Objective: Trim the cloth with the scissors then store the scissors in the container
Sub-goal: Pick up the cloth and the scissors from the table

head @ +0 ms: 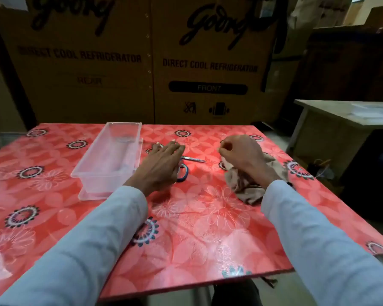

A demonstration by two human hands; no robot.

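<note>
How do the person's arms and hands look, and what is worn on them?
Both arms wear long, plain light blue sleeves that end at the wrists. The left hand and right hand are bare: no gloves, and no rings or watch that I can see.

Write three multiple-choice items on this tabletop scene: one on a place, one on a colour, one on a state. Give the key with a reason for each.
1. Where do the scissors lie?
A. inside the clear plastic container
B. on the tablecloth between the container and the cloth
C. on the grey side table

2. What colour are the scissor handles?
A. blue
B. yellow
C. white

3. What does the clear plastic container hold?
A. the cloth
B. the scissors
C. nothing visible

Key:
1 B: they lie on the red floral tablecloth, partly under the left hand, with the crumpled beige cloth under the right hand beyond them.
2 A: a blue loop shows beside the left hand.
3 C: its see-through bottom looks bare.
</note>
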